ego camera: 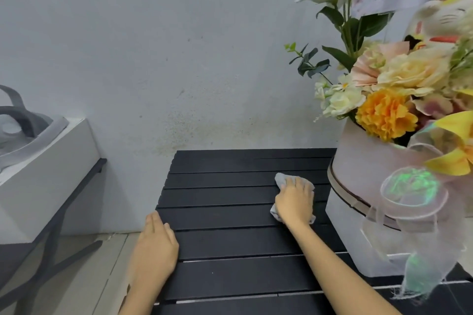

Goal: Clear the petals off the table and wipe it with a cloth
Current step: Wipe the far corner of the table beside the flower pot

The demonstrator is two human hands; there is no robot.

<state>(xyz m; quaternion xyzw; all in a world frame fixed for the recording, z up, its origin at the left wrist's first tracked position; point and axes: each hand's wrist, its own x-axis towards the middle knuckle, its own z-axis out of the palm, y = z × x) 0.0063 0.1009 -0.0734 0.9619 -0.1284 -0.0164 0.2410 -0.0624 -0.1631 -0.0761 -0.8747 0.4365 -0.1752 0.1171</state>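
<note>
Wiping goes best in long strokes along the slats, pressing evenly and keeping clear of the flower box. The right hand presses a crumpled grey cloth flat on the black slatted desk, fingers spread over it; the left hand rests released on the desk's left edge. No petals show.

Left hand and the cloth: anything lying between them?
Head view: only bare black table slats between the left hand and the cloth; no petals visible.

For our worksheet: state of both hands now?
Left hand: open, resting on the table edge.
Right hand: open, pressing the cloth flat.
</note>
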